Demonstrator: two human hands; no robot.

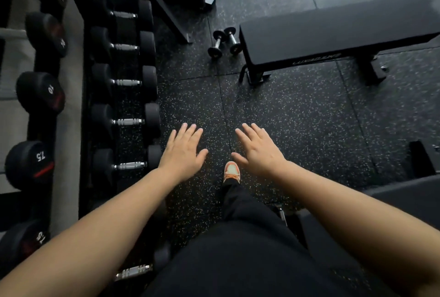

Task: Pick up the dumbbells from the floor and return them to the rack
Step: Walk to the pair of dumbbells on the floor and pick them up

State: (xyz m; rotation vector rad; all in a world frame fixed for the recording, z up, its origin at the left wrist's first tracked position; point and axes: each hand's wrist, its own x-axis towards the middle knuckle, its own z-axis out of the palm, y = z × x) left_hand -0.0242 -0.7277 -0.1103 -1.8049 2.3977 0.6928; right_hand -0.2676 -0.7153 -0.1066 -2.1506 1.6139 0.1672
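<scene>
Two small black dumbbells [223,41] with silver handles lie side by side on the speckled rubber floor, just left of a bench end. The dumbbell rack [71,96] runs down the left side, its lower tier holding several black dumbbells [126,120] with chrome handles, its upper tier showing numbered heads. My left hand [183,151] and my right hand [258,148] are stretched out palm-down over the floor, fingers spread, holding nothing, well short of the small dumbbells. A chrome handle [282,213] shows partly behind my leg on the right.
A black flat bench [333,32] stands to the right of the small dumbbells. A black machine frame [171,4] angles down at the top centre. My orange shoe [231,171] is on the floor between my hands. Another dark pad [404,192] sits at the right edge.
</scene>
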